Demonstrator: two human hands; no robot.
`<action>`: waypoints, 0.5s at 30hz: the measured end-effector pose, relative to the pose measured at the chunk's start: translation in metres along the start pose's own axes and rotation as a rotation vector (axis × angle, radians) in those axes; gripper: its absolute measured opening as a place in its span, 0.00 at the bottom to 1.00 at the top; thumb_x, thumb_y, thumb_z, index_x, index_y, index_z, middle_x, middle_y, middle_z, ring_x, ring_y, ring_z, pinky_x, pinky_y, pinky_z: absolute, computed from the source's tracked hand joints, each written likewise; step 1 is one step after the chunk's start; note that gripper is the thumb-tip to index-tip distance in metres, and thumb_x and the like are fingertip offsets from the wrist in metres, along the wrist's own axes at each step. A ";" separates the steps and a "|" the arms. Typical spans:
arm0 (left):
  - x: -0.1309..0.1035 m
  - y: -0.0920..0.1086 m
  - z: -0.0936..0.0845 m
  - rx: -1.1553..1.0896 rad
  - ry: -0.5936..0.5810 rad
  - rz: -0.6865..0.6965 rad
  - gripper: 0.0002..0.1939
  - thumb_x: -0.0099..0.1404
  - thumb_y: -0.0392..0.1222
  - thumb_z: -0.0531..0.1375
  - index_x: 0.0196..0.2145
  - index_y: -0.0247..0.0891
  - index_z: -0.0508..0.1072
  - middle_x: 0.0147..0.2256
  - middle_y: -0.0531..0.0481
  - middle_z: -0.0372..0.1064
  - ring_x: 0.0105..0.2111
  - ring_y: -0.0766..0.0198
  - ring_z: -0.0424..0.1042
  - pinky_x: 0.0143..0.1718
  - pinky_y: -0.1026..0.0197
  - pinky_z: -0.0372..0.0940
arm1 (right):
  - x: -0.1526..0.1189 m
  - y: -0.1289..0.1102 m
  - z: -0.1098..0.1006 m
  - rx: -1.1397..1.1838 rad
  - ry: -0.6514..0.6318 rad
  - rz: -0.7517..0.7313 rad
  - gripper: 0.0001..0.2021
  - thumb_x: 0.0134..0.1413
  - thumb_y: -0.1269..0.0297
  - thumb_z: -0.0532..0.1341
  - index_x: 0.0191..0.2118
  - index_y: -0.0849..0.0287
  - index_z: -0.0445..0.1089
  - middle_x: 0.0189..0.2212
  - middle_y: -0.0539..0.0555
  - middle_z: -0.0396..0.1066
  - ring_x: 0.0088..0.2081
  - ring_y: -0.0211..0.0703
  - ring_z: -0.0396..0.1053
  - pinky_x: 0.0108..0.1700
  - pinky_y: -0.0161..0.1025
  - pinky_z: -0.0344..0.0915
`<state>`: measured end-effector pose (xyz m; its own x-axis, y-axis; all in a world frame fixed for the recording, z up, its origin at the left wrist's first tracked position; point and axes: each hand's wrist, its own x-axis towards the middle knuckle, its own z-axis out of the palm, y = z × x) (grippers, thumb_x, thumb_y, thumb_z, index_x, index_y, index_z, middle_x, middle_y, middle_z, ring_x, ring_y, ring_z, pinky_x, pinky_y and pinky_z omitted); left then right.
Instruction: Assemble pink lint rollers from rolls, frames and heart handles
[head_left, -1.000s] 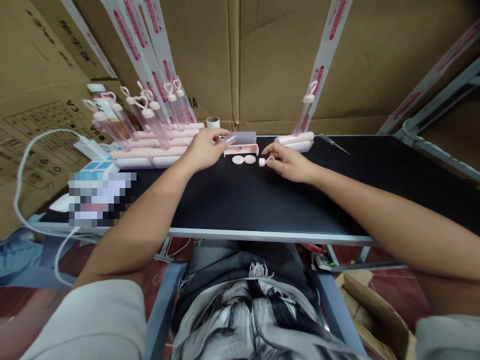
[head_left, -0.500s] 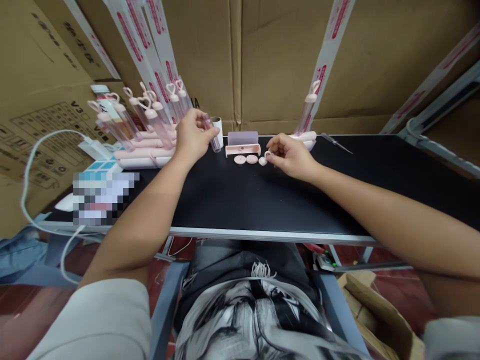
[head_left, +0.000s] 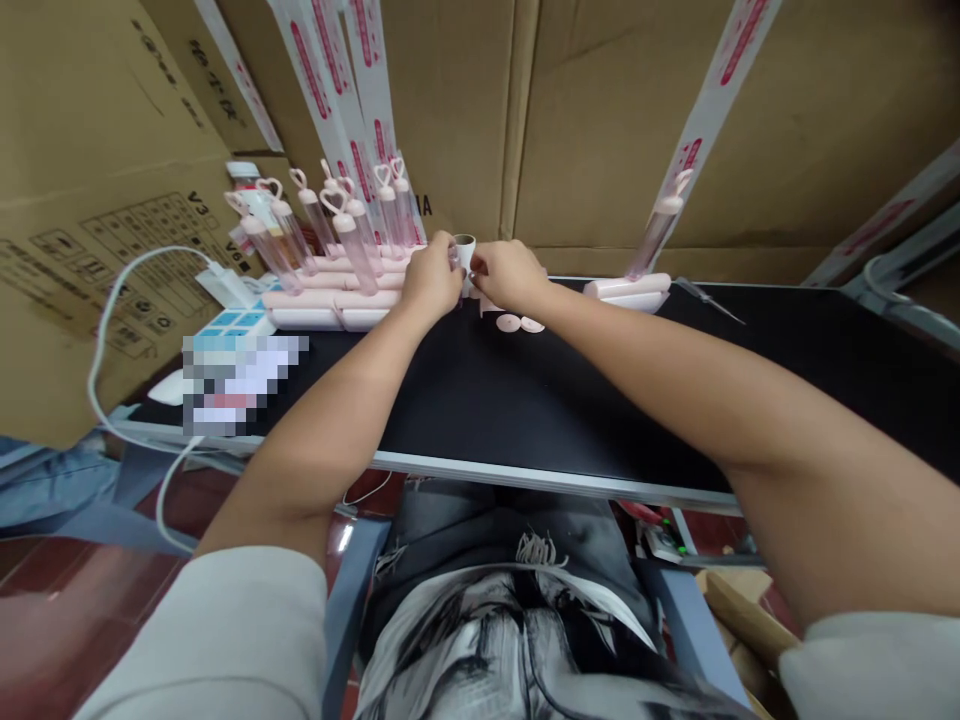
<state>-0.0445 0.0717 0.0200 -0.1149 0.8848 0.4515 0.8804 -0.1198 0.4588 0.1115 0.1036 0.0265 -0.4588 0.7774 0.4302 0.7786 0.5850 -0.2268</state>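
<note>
My left hand (head_left: 435,278) is closed around a clear tube (head_left: 454,258), most of it covered by the fingers. Close beside it, my right hand (head_left: 511,275) is pinched shut, fingertips near the tube. The small pink heart-loop cap it held is now hidden by the fingers. Between and just behind the hands stands a white cylindrical cup (head_left: 466,243). Two flat pink discs (head_left: 508,323) lie on the black table below my right hand. A pink tray-like part (head_left: 487,306) is mostly covered by that hand.
To the left stand several clear tubes with pink heart-topped caps (head_left: 352,235) on pink-and-white bases (head_left: 307,310). One more such assembly (head_left: 630,290) is at right, beside a thin screwdriver-like tool (head_left: 709,300). A power strip (head_left: 240,322) with cables lies left; cardboard (head_left: 600,150) walls the back.
My right hand has moved left with the pink cap, from beside the discs to the tube in my left hand. The view has shifted, with things appearing farther right.
</note>
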 end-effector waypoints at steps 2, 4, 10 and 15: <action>-0.001 0.000 0.000 0.007 -0.011 0.001 0.23 0.69 0.30 0.64 0.60 0.39 0.74 0.51 0.39 0.82 0.54 0.45 0.80 0.58 0.48 0.71 | 0.007 -0.005 0.011 -0.053 -0.018 0.035 0.12 0.62 0.71 0.62 0.48 0.60 0.82 0.47 0.62 0.84 0.49 0.59 0.79 0.50 0.48 0.69; -0.001 0.001 0.000 -0.005 -0.027 -0.005 0.24 0.69 0.29 0.64 0.60 0.40 0.74 0.51 0.40 0.82 0.56 0.43 0.80 0.59 0.47 0.71 | 0.008 -0.007 0.020 -0.069 -0.006 0.043 0.12 0.63 0.71 0.61 0.47 0.60 0.82 0.47 0.63 0.84 0.49 0.60 0.79 0.50 0.50 0.69; -0.002 0.003 -0.003 -0.032 -0.053 -0.030 0.25 0.70 0.31 0.65 0.63 0.40 0.72 0.53 0.39 0.80 0.58 0.42 0.79 0.60 0.47 0.70 | 0.001 -0.010 0.035 -0.089 0.010 0.075 0.11 0.66 0.67 0.61 0.47 0.61 0.80 0.46 0.64 0.84 0.49 0.63 0.80 0.51 0.51 0.67; -0.001 0.000 0.001 -0.021 -0.039 0.004 0.24 0.69 0.30 0.65 0.61 0.42 0.73 0.50 0.41 0.81 0.56 0.44 0.80 0.59 0.47 0.72 | -0.003 -0.015 0.038 -0.140 -0.028 0.060 0.12 0.65 0.65 0.61 0.46 0.61 0.81 0.45 0.65 0.85 0.50 0.66 0.80 0.53 0.54 0.64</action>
<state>-0.0445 0.0709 0.0188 -0.0929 0.9010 0.4237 0.8708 -0.1328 0.4733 0.0856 0.1010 -0.0044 -0.4194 0.8174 0.3949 0.8564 0.5006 -0.1267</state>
